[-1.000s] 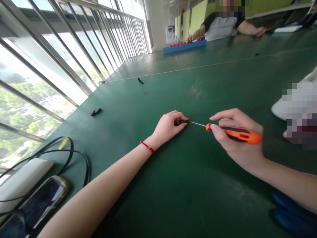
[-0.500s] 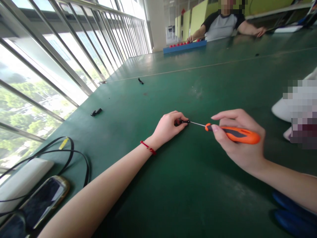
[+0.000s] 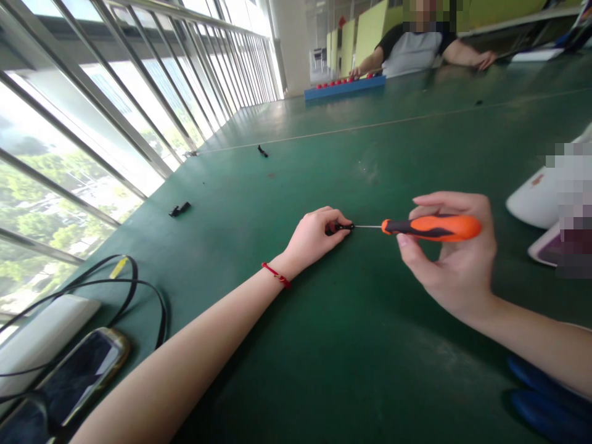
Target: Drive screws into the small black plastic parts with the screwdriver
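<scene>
1. Left hand (image 3: 315,233): grasping, thumb and fingers pinching one small black part (image 3: 343,227), at the middle of the green table (image 3: 240,203).
2. Right hand (image 3: 465,277): loosely grasping one orange-and-black screwdriver (image 3: 435,227), handle across the fingers, thumb tip beneath; shaft roughly level, tip at the black part's end.
3. Loose black piece (image 3: 179,209): on the table, apart from both hands.
4. Phone (image 3: 76,379): beside a white box (image 3: 50,330), near the left forearm.
</scene>
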The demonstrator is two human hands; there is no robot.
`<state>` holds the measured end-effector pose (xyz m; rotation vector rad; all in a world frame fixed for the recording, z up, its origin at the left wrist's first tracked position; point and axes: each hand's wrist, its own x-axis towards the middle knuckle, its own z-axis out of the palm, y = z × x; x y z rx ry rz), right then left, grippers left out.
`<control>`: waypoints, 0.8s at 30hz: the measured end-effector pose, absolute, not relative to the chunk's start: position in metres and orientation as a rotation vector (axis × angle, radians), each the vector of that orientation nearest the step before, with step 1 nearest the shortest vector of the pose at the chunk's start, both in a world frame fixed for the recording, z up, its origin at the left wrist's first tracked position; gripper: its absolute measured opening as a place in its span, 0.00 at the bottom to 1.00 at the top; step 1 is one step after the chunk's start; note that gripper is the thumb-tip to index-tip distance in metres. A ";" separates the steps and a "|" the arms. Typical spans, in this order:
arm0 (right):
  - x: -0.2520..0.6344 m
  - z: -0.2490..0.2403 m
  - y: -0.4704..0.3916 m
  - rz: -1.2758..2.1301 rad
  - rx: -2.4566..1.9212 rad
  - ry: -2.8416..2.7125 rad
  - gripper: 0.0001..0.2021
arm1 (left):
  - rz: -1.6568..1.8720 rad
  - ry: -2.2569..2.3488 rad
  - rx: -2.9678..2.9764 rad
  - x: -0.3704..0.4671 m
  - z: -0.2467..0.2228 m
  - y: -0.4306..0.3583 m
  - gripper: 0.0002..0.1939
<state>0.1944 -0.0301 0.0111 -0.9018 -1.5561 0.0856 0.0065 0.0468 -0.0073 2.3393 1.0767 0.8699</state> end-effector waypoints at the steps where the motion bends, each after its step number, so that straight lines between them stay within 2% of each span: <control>1: 0.195 0.011 -0.030 0.108 -0.901 -1.554 0.20 | 0.866 1.078 2.340 0.007 -0.007 0.047 0.07; 7: 0.195 0.012 -0.034 0.123 -1.049 -1.685 0.06 | 0.868 1.078 2.343 0.006 -0.008 0.048 0.07; 13: 0.195 0.009 -0.029 0.175 -0.895 -1.534 0.21 | 0.864 1.078 2.334 0.006 -0.008 0.047 0.07; 14: 0.196 0.009 -0.029 0.206 -0.923 -1.556 0.20 | 0.865 1.078 2.335 0.006 -0.008 0.047 0.07; 17: 0.195 0.012 -0.032 0.217 -1.046 -1.652 0.07 | 0.867 1.081 2.341 0.006 -0.008 0.047 0.07; 19: 0.194 0.013 -0.034 0.159 -1.059 -1.672 0.04 | 0.867 1.084 2.342 0.006 -0.008 0.047 0.07; 24: 0.194 0.010 -0.030 0.121 -0.942 -1.577 0.17 | 0.866 1.085 2.337 0.006 -0.008 0.047 0.07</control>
